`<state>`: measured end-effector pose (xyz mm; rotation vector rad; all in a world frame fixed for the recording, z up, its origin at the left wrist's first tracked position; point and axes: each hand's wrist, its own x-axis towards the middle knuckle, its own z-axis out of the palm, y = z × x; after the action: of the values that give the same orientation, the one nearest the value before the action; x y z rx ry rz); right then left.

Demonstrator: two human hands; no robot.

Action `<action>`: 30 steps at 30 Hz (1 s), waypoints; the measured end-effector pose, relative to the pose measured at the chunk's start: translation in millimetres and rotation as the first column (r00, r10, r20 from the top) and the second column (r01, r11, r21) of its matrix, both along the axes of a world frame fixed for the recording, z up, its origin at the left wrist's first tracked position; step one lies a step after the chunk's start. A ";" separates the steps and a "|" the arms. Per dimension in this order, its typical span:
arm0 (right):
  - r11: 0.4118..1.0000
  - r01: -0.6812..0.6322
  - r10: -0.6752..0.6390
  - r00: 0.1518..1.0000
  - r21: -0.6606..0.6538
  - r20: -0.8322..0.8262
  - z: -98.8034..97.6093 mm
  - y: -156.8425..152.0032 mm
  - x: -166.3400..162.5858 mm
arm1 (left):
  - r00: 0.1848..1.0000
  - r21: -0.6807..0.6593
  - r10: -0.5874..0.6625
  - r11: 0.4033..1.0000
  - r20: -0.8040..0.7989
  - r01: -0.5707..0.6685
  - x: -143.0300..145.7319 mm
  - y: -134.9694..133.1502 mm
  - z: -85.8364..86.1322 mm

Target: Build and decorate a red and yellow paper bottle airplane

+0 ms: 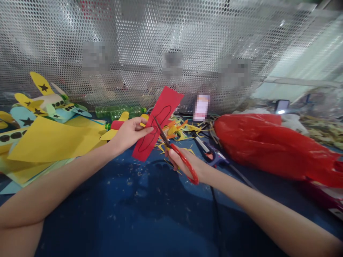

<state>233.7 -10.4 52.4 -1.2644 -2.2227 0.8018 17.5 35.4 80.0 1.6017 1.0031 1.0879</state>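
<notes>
A strip of red paper (158,123) with a long rounded shape drawn on it in dark line is held up above the blue table. My left hand (132,134) pinches its left edge near the middle between thumb and fingers. In my right hand (184,162) is a pair of scissors (184,160) with orange-red handles. The blades reach up and left, overlapping the right part of the strip; whether they bite into the paper I cannot tell. Behind the left hand lies a red, yellow-winged bottle plane (117,125), partly hidden.
Yellow paper sheets (59,137) and several paper-covered bottle planes (57,103) lie at left. Green bottles (120,111) stand behind. Paper scraps (177,130), a glue gun (206,148) and a red plastic bag (262,142) lie to the right. A perforated metal sheet (144,43) forms the back.
</notes>
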 end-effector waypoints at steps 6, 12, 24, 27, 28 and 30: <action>1.000 -0.007 0.007 1.000 0.007 0.023 5.7 -3.4 -0.9 | 0.994 0.075 0.076 0.995 -0.073 -0.071 -2.4 3.6 -2.0; 0.999 -0.023 0.023 1.000 0.026 0.009 -1.0 -0.2 1.5 | 0.998 0.033 0.053 0.998 -0.041 -0.052 -0.9 3.8 -2.3; 0.999 -0.025 0.025 1.000 0.038 0.017 0.2 1.5 1.6 | 0.997 -0.052 0.069 0.996 -0.023 -0.070 3.1 -2.5 3.0; 0.999 -0.027 0.027 1.000 0.037 -0.008 -0.6 2.0 2.0 | 0.998 -0.066 0.062 0.996 -0.002 -0.062 3.1 -3.1 3.8; 0.999 -0.026 0.027 1.000 0.037 -0.012 -1.0 2.3 2.1 | 0.998 -0.070 0.058 0.996 0.003 -0.058 3.0 -3.2 3.9; 0.999 -0.023 0.024 1.000 0.037 -0.015 -1.5 3.0 2.2 | 0.998 -0.077 0.054 0.996 0.013 -0.053 2.9 -3.2 3.8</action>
<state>235.9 -7.5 50.9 -1.2130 -2.2338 0.7727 20.4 32.2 83.8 1.5104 1.0711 1.0831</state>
